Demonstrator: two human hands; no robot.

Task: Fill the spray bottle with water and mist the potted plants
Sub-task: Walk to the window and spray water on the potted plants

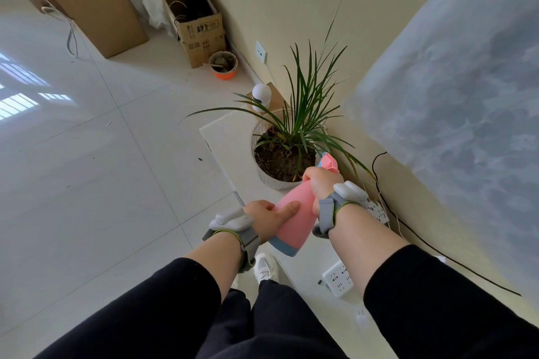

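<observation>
A pink spray bottle (294, 218) with a blue base is tilted, its nozzle pointing toward the potted plant (303, 114). My left hand (267, 217) grips the bottle's lower body, thumb laid across it. My right hand (320, 186) is wrapped around the neck and trigger just below the pink spray head. The plant has long thin green leaves and grows in dark soil in a pale ribbed pot (277, 181), which stands on a low white board (227, 137) by the wall. The nozzle sits at the pot's near right rim.
Two white power strips (338, 277) and a black cable (414, 236) lie near the wall on the right. A small white round device (261, 96) stands behind the plant. Farther back are an orange bowl (223, 65) and open cardboard boxes (192, 23). White floor tiles spread to the left.
</observation>
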